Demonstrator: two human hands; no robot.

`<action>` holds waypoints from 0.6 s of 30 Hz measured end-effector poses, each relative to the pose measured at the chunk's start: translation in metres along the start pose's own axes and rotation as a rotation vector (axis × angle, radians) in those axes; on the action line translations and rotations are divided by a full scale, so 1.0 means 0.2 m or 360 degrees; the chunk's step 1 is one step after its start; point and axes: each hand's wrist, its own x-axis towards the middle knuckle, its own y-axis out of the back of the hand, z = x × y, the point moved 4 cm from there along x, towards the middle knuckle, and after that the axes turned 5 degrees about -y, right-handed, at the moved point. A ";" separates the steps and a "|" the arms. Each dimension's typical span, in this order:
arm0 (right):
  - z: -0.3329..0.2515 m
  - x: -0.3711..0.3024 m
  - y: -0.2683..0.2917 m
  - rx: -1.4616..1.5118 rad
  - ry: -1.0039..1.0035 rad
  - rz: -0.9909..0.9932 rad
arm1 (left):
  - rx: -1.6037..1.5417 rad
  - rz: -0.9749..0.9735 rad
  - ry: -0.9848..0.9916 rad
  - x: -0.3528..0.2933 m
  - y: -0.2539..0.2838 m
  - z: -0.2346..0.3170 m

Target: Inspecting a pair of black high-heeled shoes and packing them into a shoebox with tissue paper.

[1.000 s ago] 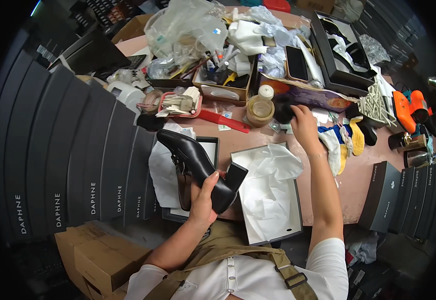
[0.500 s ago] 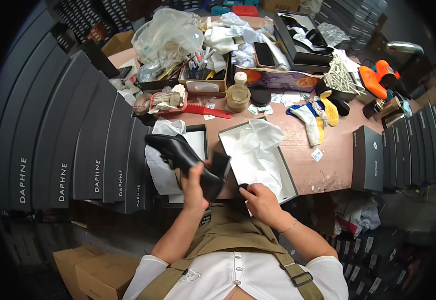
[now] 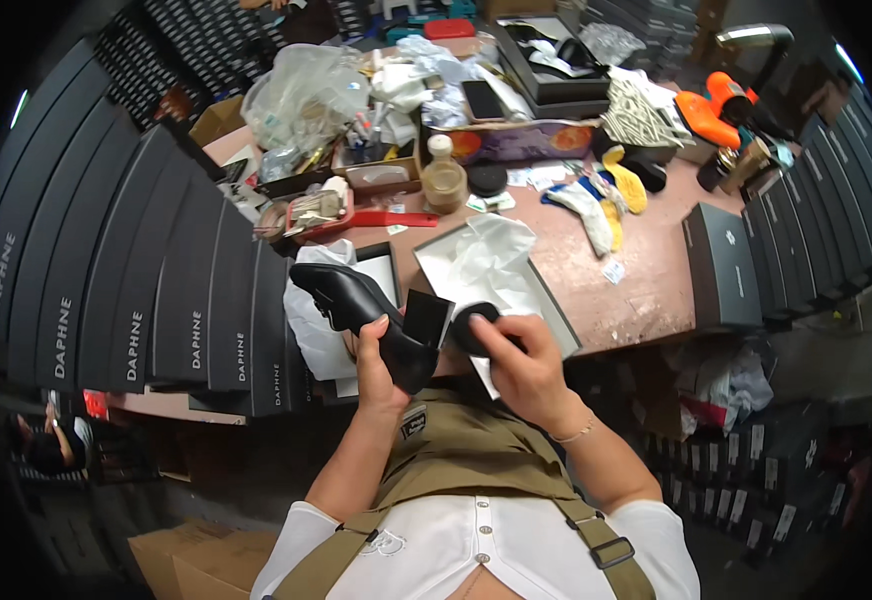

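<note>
Black heeled shoe (image 3: 356,300) is held up around the table's near edge, toe pointing away and left, block heel (image 3: 426,318) sticking out to the right. Left hand (image 3: 381,375) is wrapped around the back end, thumb up the side. Right hand (image 3: 531,372) is pinching a round black pad (image 3: 467,336) just beside the heel; can't tell if they touch. Room's tight here: the shoe hangs over crumpled white paper (image 3: 318,335) and a shallow box (image 3: 379,271), and the right hand overlaps the near end of a 2nd open box (image 3: 554,309). To the right of that box's dark rim, bare pink tabletop (image 3: 646,290) runs out to dark shoeboxes (image 3: 724,265), with the scuffed front edge below. Left side is walled in by a row of dark boxes (image 3: 171,290). Farther back, a bottle (image 3: 444,182), red handle (image 3: 396,218) and bunched gloves (image 3: 591,215) cut the space short.
</note>
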 end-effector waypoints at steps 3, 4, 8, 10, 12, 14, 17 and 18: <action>-0.07 0.09 -0.08 0.0037 0.0410 0.0018 | -0.0146 -0.0079 0.0126 -0.05 -0.10 -0.05; -0.01 0.05 -0.08 0.0004 0.0364 0.0014 | -0.0173 -0.0058 0.0148 -0.05 -0.08 -0.05; 0.21 -0.04 -0.10 -0.0102 -0.0015 0.0004 | -0.0330 -0.0291 0.0142 -0.01 -0.01 0.01; 0.01 0.07 -0.03 0.0112 0.0132 0.0286 | -0.0337 -0.0109 0.0106 0.02 -0.01 -0.04; -0.09 0.11 -0.08 0.0267 0.0355 0.0072 | -0.0331 -0.0384 0.0139 0.02 0.02 -0.08; 0.07 0.02 -0.20 0.0284 0.0235 -0.0041 | -0.0583 -0.0411 0.0238 0.03 0.09 -0.09; 0.28 -0.09 -0.22 0.0744 -0.0741 0.0088 | -0.0335 -0.0601 0.0205 0.04 0.07 0.01; 0.20 -0.05 -0.19 0.0882 -0.0850 0.0088 | -0.0201 -0.0474 0.0118 0.02 0.03 0.01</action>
